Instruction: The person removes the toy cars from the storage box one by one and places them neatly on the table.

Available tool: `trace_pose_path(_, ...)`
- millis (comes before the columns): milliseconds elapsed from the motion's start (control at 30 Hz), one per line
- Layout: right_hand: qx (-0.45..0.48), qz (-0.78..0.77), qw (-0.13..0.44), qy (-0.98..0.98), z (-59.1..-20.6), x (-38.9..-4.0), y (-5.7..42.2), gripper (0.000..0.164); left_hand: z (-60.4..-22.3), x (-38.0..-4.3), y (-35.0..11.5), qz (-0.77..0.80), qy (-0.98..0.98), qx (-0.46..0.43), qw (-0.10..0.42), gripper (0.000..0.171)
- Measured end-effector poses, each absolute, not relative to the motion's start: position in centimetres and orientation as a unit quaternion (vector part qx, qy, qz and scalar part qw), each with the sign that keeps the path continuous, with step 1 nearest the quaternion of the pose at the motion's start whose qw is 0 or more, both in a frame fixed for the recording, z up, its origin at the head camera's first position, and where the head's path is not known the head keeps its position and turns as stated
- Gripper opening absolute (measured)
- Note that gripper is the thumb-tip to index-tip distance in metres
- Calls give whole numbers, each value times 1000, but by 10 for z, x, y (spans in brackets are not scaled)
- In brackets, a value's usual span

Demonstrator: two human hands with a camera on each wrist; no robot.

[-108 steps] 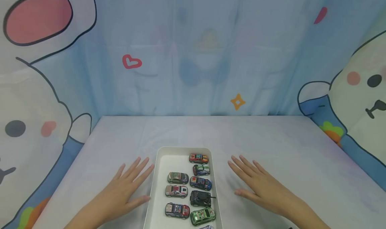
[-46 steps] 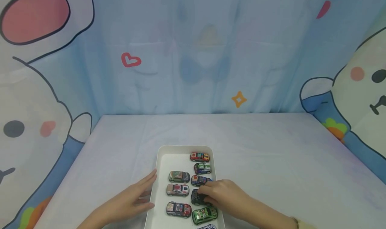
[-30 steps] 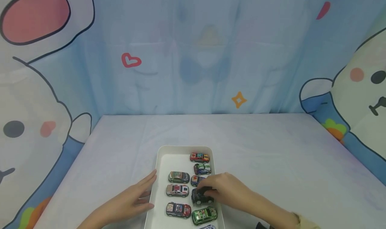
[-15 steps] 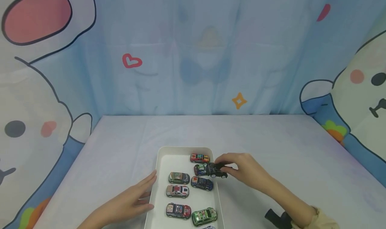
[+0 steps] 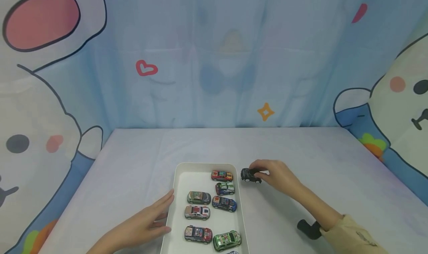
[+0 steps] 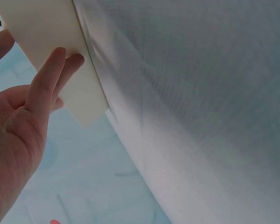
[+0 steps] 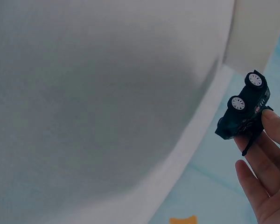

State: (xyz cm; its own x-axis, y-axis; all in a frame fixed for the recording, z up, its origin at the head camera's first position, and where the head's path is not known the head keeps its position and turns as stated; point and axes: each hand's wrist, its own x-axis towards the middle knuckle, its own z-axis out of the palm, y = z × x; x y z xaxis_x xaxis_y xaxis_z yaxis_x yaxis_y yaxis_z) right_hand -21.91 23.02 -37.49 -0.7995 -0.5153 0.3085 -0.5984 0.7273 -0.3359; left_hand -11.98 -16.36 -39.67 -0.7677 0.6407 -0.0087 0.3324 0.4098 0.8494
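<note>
My right hand pinches a black toy car just outside the right edge of the white tray, near its far corner. The right wrist view shows that toy car held up above the table, with pale-rimmed wheels and a thin rod sticking out. Along the tray's left wall rests my left hand, its fingers extended. In the left wrist view the fingertips touch the outer side of the tray. Several toy cars remain inside, among them a green one and a red-yellow one.
The tray stands on a white-covered table, its near end cut off by the frame. A blue curtain with cartoon figures hangs behind and at the sides. A black object shows beside my right sleeve.
My right hand reached into the tray, took hold of the black toy car, lifted it out over the right wall and moved it away. My left hand came against the tray's left side.
</note>
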Motion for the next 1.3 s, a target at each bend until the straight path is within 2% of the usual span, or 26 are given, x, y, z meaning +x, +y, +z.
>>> trace_pose_path(300,289,200,79,-933,-389,-238,233,23,-397,-120,-164,458,821,293,175,79)
trace_pose_path(733,274,172,53,-945,-389,-237,226,21,-396,-120,-162,461,821,283,183,79)
trace_pose_path(867,281,171,39,-944,-384,-233,225,28,-396,-121,-162,463,820,281,184,79)
trace_pose_path(967,287,180,62,-939,-380,-225,221,34,-396,-121,-162,466,817,284,186,78)
trace_pose_path(1133,366,208,119,-899,-373,-200,203,38,-396,-121,-161,471,813,284,191,78)
trace_pose_path(1300,469,198,107,-854,-374,-181,184,36,-394,-121,-160,468,815,282,193,79)
